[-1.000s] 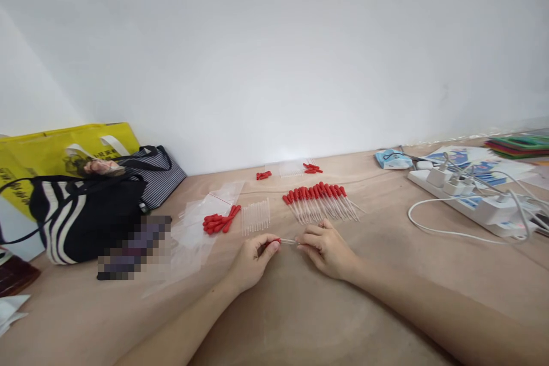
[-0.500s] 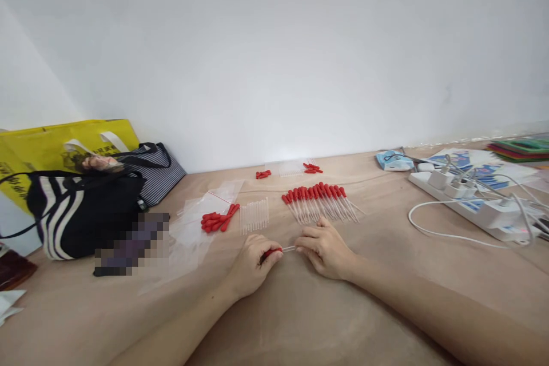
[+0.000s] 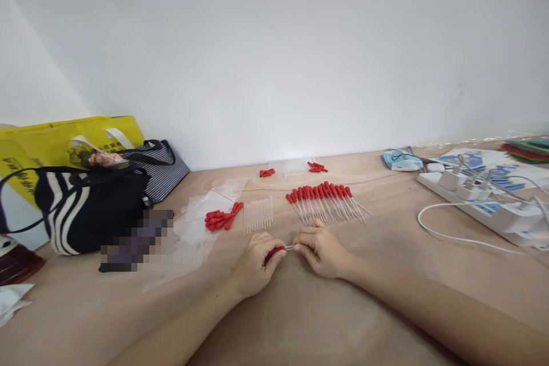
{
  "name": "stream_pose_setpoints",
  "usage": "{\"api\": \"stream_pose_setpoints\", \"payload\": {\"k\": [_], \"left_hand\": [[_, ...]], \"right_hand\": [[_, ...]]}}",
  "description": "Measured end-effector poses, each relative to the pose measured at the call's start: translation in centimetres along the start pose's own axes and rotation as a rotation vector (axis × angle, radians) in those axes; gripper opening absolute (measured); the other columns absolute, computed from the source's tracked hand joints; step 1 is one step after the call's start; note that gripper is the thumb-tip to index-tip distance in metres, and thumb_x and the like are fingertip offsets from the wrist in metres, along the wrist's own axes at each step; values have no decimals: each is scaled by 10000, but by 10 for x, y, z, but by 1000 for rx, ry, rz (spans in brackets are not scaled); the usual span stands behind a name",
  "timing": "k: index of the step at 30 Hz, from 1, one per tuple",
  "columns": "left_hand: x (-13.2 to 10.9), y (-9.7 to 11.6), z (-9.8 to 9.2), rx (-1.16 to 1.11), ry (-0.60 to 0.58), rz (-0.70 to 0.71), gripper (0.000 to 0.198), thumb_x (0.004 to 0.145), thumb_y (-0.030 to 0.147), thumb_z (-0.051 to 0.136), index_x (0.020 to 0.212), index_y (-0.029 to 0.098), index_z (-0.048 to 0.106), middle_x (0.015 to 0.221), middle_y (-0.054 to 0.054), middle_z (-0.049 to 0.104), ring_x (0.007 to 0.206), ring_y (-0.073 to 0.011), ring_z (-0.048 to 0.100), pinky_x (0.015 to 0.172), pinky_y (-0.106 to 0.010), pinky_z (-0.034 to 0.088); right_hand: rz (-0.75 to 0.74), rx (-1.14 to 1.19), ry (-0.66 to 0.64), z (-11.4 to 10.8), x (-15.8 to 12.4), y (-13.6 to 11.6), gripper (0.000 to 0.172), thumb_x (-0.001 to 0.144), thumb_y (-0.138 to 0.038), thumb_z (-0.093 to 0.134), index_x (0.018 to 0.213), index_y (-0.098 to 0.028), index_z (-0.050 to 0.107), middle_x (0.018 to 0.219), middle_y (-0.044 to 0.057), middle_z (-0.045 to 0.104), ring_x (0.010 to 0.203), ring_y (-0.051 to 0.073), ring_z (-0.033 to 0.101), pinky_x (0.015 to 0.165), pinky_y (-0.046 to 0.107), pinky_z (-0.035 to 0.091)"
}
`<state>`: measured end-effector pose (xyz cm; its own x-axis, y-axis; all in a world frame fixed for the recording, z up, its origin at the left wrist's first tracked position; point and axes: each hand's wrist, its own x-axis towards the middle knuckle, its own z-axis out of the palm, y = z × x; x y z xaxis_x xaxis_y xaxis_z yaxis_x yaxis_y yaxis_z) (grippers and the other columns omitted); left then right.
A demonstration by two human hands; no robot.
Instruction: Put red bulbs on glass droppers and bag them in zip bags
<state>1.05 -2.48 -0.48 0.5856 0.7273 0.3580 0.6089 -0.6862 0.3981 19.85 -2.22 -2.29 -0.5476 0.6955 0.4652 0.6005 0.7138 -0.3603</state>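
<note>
My left hand (image 3: 260, 263) is closed around a red rubber bulb (image 3: 274, 251), its thumb and fingers pinching it. From the bulb a thin clear dropper tube (image 3: 289, 247) runs across to my right hand (image 3: 321, 251), whose fingertips grip it. Just beyond the right hand lies a fanned row of droppers (image 3: 326, 200), their red bulbs pointing toward the wall. Past my left hand rest a row of bare clear tubes (image 3: 258, 214) and a heap of loose red bulbs (image 3: 223, 217).
Clear plastic bags (image 3: 193, 234) lie at left, near a black bag (image 3: 94, 211) and a yellow bag (image 3: 107, 126). More bulbs (image 3: 317, 167) sit by the wall. To the right are a white power strip (image 3: 472, 206) with cables and a blue mask (image 3: 402, 160).
My right hand has come slightly closer to my left, so less of the clear tube shows between them. The whole view has shifted a little.
</note>
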Motion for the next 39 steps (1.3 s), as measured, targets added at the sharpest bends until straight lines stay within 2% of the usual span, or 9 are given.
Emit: {"api": "stream_pose_setpoints", "payload": {"k": [7, 10, 13, 15, 19, 23, 29, 35, 39], "left_hand": [[4, -9, -4, 78, 29, 93, 171, 841, 226, 422, 785, 195, 581, 744, -6, 635, 741, -158, 546, 837, -371, 324], [2, -16, -5, 74, 96, 9, 154, 820, 261, 452, 919, 208, 557, 871, -28, 612, 818, -175, 539, 795, -345, 372], [-2, -22, -3, 57, 180, -223, 258, 775, 296, 488, 1000, 171, 484, 877, -54, 564, 713, -168, 531, 616, -283, 427], [-3, -24, -2, 47, 123, -300, 194, 759, 293, 490, 906, 167, 492, 774, -26, 548, 619, -150, 511, 551, -259, 414], [-1, -20, -4, 41, -8, -237, 103, 771, 266, 453, 744, 182, 505, 697, -4, 541, 642, -150, 516, 564, -246, 391], [0, -16, -8, 39, -37, -266, 117, 765, 279, 454, 741, 181, 512, 655, 5, 536, 601, -144, 504, 542, -240, 376], [0, -17, -8, 41, -42, -270, 129, 762, 292, 457, 739, 182, 520, 628, 15, 526, 587, -139, 493, 536, -234, 363], [0, -18, -8, 49, -35, -241, 131, 776, 288, 444, 745, 183, 515, 607, 22, 509, 572, -138, 486, 529, -236, 360], [-1, -19, -7, 63, -34, -231, 127, 783, 281, 444, 747, 182, 514, 613, 19, 517, 582, -141, 497, 532, -237, 368]], "right_hand": [[-7, -140, -96, -16, 1, -5, 163, 805, -204, 448, 811, -191, 610, 762, 30, 627, 747, 157, 494, 669, 284, 257], [19, -173, -106, -21, 0, -3, 173, 782, -179, 457, 813, -186, 627, 763, 51, 630, 769, 170, 502, 679, 287, 283], [203, -56, -29, -20, 7, 6, 206, 767, -163, 447, 896, -182, 607, 749, 37, 630, 694, 141, 531, 637, 248, 328], [360, 28, 46, -16, 17, 13, 229, 756, -175, 460, 957, -173, 570, 721, 18, 630, 625, 122, 539, 594, 223, 343], [565, -11, 133, -1, 47, 20, 180, 739, -184, 475, 903, -171, 549, 742, 20, 643, 655, 131, 568, 593, 217, 345], [675, -225, 75, 14, 72, 15, 185, 735, -196, 452, 888, -187, 555, 834, 44, 651, 783, 170, 586, 655, 256, 325], [686, -312, 27, 26, 81, 12, 195, 742, -223, 444, 871, -157, 575, 796, 96, 658, 804, 206, 590, 745, 328, 264], [640, -332, 15, 20, 76, 8, 255, 803, -274, 376, 879, -176, 599, 830, 93, 662, 813, 198, 587, 768, 346, 232], [654, -334, -4, 20, 87, 1, 274, 797, -271, 368, 844, -167, 617, 856, 109, 658, 808, 202, 586, 769, 358, 229]]}}
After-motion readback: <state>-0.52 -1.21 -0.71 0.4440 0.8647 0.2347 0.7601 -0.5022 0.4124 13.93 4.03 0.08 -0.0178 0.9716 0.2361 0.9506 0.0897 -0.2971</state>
